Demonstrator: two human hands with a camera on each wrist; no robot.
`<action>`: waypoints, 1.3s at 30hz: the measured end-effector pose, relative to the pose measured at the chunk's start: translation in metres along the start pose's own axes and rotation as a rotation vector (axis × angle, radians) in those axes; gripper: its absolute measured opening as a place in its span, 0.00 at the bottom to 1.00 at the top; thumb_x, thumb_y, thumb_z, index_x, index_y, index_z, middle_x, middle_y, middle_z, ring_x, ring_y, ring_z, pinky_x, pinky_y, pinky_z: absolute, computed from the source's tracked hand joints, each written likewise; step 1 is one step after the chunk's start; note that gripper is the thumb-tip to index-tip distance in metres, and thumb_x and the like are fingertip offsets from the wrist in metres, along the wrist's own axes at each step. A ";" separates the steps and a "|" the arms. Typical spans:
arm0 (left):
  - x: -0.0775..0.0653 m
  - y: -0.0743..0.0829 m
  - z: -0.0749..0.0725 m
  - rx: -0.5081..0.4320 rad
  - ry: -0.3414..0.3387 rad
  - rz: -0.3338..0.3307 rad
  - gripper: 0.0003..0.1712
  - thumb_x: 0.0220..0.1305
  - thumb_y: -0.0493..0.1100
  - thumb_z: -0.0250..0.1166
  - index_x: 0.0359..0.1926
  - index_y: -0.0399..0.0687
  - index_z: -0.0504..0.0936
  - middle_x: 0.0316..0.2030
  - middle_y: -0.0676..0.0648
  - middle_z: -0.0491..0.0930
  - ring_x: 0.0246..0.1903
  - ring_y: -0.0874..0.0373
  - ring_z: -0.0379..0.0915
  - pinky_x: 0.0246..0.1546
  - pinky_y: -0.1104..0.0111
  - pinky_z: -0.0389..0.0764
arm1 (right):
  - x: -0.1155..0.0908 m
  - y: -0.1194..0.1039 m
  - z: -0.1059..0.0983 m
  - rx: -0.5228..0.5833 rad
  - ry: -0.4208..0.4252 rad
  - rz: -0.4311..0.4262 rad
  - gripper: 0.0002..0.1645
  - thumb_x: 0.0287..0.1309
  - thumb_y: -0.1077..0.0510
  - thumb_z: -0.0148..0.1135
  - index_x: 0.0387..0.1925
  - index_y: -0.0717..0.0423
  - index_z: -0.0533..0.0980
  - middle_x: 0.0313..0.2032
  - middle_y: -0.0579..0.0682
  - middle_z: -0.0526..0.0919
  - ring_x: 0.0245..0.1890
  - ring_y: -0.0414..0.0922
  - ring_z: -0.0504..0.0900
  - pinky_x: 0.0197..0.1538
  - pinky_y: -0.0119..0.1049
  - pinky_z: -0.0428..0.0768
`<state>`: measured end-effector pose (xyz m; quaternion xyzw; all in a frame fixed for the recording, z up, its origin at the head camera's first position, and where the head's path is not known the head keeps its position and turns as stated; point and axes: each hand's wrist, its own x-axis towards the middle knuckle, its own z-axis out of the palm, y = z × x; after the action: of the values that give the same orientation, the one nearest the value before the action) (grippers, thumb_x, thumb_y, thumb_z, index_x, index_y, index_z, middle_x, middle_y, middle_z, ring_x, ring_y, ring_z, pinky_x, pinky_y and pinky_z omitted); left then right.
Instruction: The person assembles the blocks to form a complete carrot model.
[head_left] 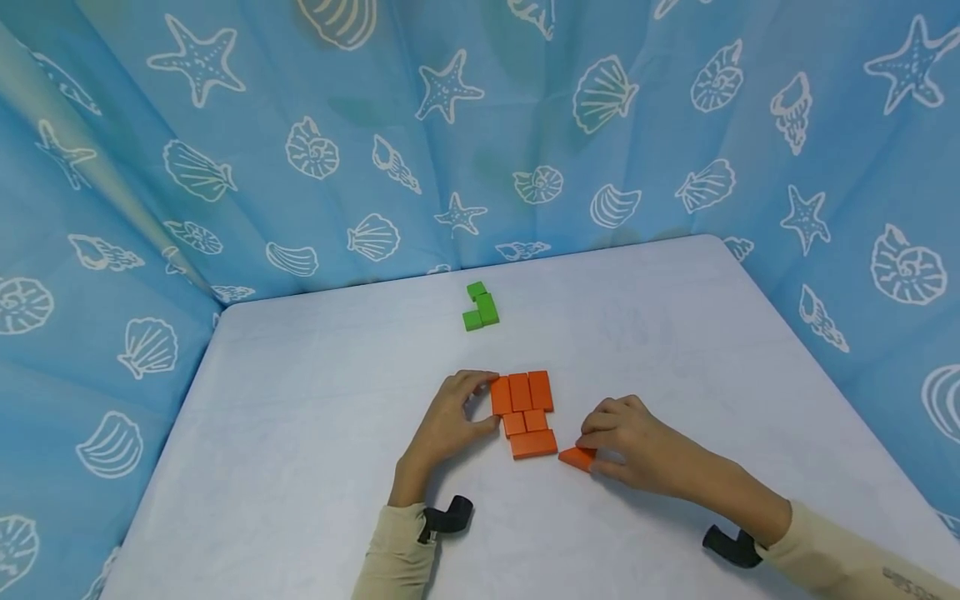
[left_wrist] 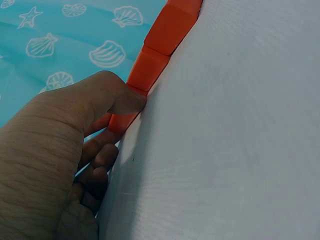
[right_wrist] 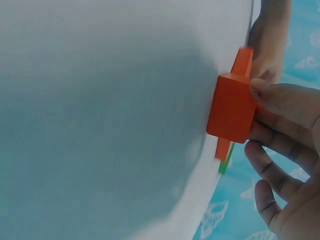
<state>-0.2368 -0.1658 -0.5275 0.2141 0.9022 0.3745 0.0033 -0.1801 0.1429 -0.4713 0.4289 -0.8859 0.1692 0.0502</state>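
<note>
Several orange blocks lie together on the white table, three upright rectangles in a row, two small ones below and a wide orange block at the bottom. My left hand pinches the leftmost orange block of the top row, index finger at its far end and thumb at its near end. In the left wrist view the thumb of the left hand presses against orange. To the right, my right hand pinches an orange wedge-shaped block between thumb and fingers, close to the wide block's right corner. The right wrist view shows this wedge-shaped block from its broad side.
Farther back on the white table sits a small group of green blocks. A blue curtain with white shells and starfish hangs behind the table and along both sides. Each wrist wears a black camera mount.
</note>
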 end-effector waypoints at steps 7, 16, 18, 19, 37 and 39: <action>0.001 -0.002 0.002 0.000 0.006 -0.012 0.35 0.56 0.48 0.71 0.66 0.58 0.75 0.56 0.55 0.74 0.52 0.60 0.67 0.54 0.60 0.73 | 0.009 -0.017 0.012 0.023 -0.013 -0.023 0.13 0.50 0.54 0.77 0.41 0.49 0.87 0.41 0.39 0.84 0.47 0.42 0.76 0.51 0.46 0.73; 0.000 -0.001 0.001 -0.002 0.007 -0.018 0.34 0.56 0.48 0.71 0.66 0.58 0.75 0.57 0.55 0.74 0.52 0.60 0.67 0.54 0.60 0.73 | 0.020 -0.027 0.024 0.003 0.068 -0.067 0.18 0.51 0.53 0.77 0.44 0.51 0.85 0.43 0.41 0.85 0.50 0.44 0.76 0.51 0.47 0.73; -0.001 -0.001 0.000 -0.003 0.008 -0.015 0.34 0.56 0.48 0.71 0.66 0.58 0.75 0.57 0.55 0.74 0.52 0.59 0.67 0.54 0.60 0.73 | 0.023 -0.029 0.026 -0.026 0.074 -0.072 0.17 0.51 0.52 0.76 0.44 0.50 0.85 0.43 0.41 0.85 0.49 0.45 0.76 0.52 0.46 0.72; -0.001 -0.001 0.000 -0.004 0.008 -0.015 0.34 0.56 0.48 0.71 0.66 0.58 0.75 0.57 0.55 0.74 0.52 0.59 0.67 0.54 0.60 0.73 | 0.025 -0.029 0.026 -0.041 0.076 -0.071 0.17 0.51 0.52 0.77 0.44 0.50 0.85 0.43 0.41 0.85 0.49 0.45 0.76 0.51 0.46 0.72; 0.001 -0.003 0.000 -0.006 0.010 0.002 0.34 0.57 0.48 0.70 0.66 0.57 0.75 0.59 0.55 0.73 0.53 0.59 0.68 0.54 0.60 0.73 | 0.093 0.016 -0.005 0.037 -0.031 0.159 0.17 0.60 0.52 0.70 0.49 0.53 0.85 0.47 0.47 0.83 0.51 0.49 0.77 0.55 0.50 0.71; 0.001 -0.003 0.004 -0.001 0.008 0.009 0.34 0.57 0.48 0.71 0.65 0.57 0.75 0.58 0.55 0.74 0.52 0.60 0.68 0.54 0.60 0.73 | 0.114 0.035 -0.003 -0.002 -0.029 0.161 0.17 0.62 0.54 0.68 0.51 0.54 0.84 0.49 0.50 0.83 0.53 0.51 0.77 0.56 0.52 0.71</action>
<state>-0.2382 -0.1649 -0.5321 0.2164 0.9010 0.3759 -0.0018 -0.2785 0.0791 -0.4505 0.3587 -0.9183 0.1658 0.0240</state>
